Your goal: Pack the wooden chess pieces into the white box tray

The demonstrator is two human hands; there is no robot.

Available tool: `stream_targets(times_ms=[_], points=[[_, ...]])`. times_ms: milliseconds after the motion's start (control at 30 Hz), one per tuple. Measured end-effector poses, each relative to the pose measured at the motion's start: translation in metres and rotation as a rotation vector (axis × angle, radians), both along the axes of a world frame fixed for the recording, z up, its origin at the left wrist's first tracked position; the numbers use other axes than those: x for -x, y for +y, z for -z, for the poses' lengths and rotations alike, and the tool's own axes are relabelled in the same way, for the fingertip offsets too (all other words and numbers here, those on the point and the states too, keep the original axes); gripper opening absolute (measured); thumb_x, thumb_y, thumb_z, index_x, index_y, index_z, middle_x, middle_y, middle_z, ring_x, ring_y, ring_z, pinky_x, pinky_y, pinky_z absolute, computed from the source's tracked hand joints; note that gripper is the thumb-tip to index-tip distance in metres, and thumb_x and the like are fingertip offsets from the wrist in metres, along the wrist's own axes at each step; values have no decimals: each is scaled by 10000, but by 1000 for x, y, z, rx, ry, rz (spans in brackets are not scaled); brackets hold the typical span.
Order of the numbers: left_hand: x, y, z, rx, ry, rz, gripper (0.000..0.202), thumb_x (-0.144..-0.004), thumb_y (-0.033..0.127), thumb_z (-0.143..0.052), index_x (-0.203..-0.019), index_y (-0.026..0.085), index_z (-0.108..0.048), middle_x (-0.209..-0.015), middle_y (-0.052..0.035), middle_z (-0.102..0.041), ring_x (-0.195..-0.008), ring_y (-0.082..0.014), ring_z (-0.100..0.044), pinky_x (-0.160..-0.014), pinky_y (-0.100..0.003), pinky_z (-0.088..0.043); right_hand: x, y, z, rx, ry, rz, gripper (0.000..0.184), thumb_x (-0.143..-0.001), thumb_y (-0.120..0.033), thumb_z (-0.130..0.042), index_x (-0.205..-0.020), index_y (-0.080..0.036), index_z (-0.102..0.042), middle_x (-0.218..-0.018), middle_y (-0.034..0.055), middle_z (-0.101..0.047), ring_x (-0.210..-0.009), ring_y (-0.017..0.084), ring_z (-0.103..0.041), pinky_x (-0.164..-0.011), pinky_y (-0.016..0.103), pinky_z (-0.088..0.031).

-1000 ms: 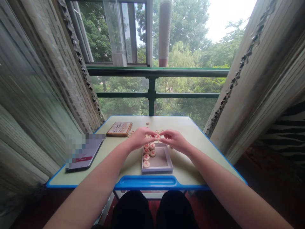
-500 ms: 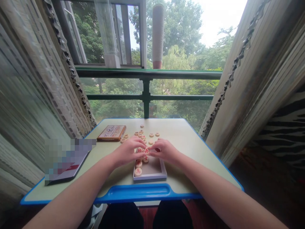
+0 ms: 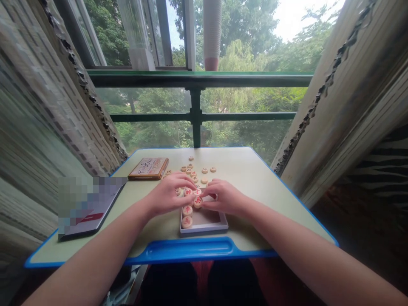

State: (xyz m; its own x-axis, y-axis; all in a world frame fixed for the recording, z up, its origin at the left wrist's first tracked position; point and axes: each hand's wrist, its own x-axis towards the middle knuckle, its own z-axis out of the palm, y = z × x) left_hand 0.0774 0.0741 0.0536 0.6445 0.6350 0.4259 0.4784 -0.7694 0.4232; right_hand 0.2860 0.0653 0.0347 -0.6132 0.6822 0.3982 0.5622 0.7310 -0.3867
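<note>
A shallow white box tray (image 3: 204, 230) holds several round wooden xiangqi pieces with red characters. Down its left side stand a chariot piece (image 3: 187, 211) and a horse piece (image 3: 187, 222). My left hand (image 3: 170, 192) reaches over the left rim, thumb and fingers apart around a general piece (image 3: 188, 192) and an advisor piece (image 3: 197, 192). From the right, my right hand (image 3: 227, 195) comes in with finger and thumb apart, the thumb tip at the edge of a soldier piece (image 3: 198, 202). Parts of the tray's far side are hidden by my hands.
More loose pieces (image 3: 204, 170) lie on the table beyond the tray. A brown printed box (image 3: 148, 168) sits at the back left, with a dark flat device (image 3: 95, 219), partly pixelated, nearer. A blue trough (image 3: 189, 249) runs along the table's front edge.
The view has tipped down slightly. The soldier piece, earlier between both hands' fingertips, now sits in the tray below the advisor piece, which has moved farther up. The fingers have spread a little.
</note>
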Motion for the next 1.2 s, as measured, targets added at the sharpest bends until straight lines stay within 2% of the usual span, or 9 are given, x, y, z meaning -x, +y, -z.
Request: stream_targets(times_ms=[167,400,600,867,1200], points=[[0,-3,-2,-15,20,25,138,-762,197,-577,-759,200,-715,-874,-36,-680,-881,-180,-560,-856,-335,-413,0,-1,3,-48,-49,-22,110,-733,-264,-662,-770,-172,-709,-605,11,-584,-626,118,-478,-618,228,-386],[0,-7,-3,-18,126,70,173,-754,190,-568,-771,248,-731,-987,-24,-654,-970,-205,-501,-895,-361,-386,0,-2,3,-30,-55,30,150,-725,-279,-668,-843,-196,-708,-644,9,-572,-658,125,-492,-628,230,-388],[0,-7,-2,-10,176,69,180,-748,181,-566,-766,245,-733,-992,-26,-649,-978,-210,-485,-904,-364,-383,0,-4,1,-13,-72,46,173,-707,-244,-671,-872,-197,-689,-678,4,-557,-677,128,-498,-635,233,-389],[-1,-7,-1,19,157,75,177,-727,151,-572,-758,232,-726,-970,-17,-648,-956,-195,-489,-895,-339,-386,4,-4,3,-10,-97,80,151,-672,-280,-688,-759,-182,-613,-753,14,-575,-732,137,-512,-650,239,-390],[-1,-7,-1,17,145,74,181,-732,154,-565,-767,230,-725,-961,-28,-652,-951,-198,-499,-895,-346,-397,5,-1,5,-32,-105,74,141,-688,-266,-663,-691,-184,-549,-738,11,-573,-711,129,-506,-637,232,-382]])
